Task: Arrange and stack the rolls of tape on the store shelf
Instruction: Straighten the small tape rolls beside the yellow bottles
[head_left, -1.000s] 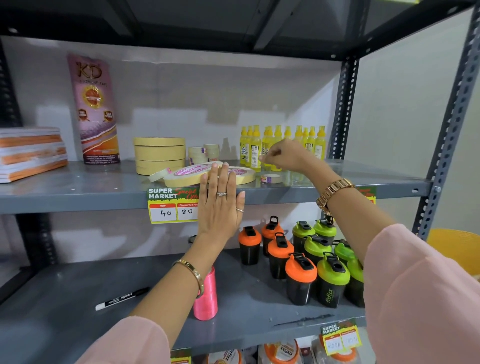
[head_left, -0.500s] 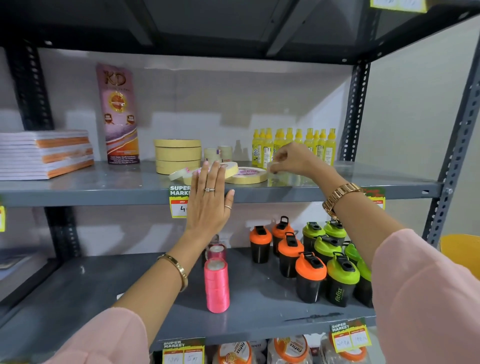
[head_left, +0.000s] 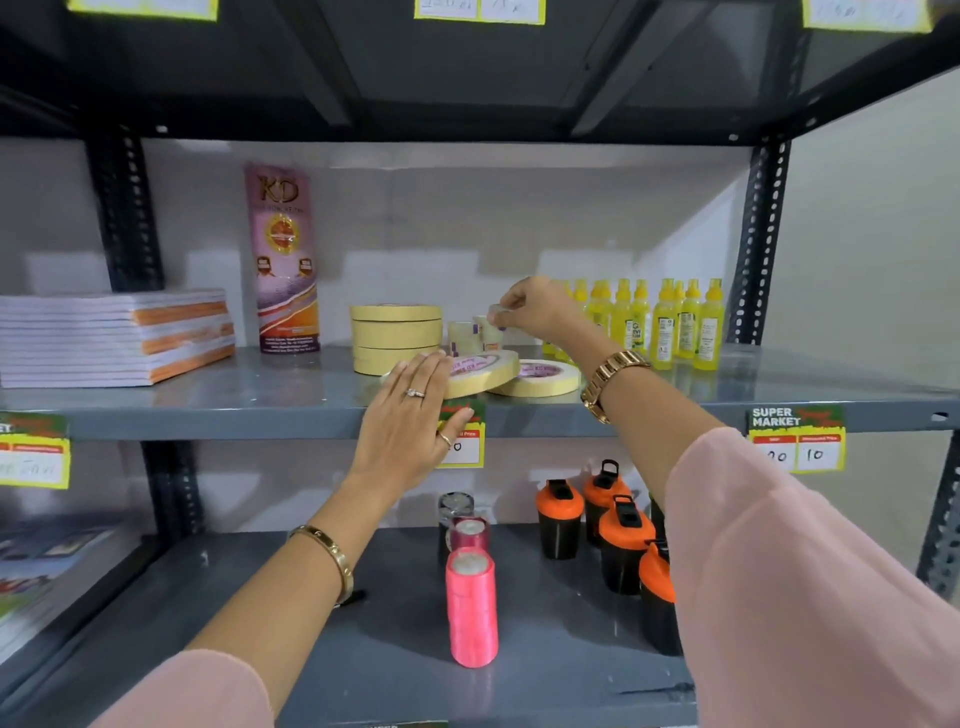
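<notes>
Clear little tape roll (head_left: 496, 313) is pinched in the right hand (head_left: 530, 310); set it straight on the small rolls (head_left: 462, 338) (left hand (head_left: 410, 415) lies flat, holding nothing).

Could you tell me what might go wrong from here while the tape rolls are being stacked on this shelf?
1. The right hand holds a small roll above the small rolls at the back; set down off-centre, it may topple them.
2. One flat roll leans on another near the shelf edge; a push from the left hand could slide it off.
3. The right forearm passes close to the yellow bottles and could knock them.
</notes>
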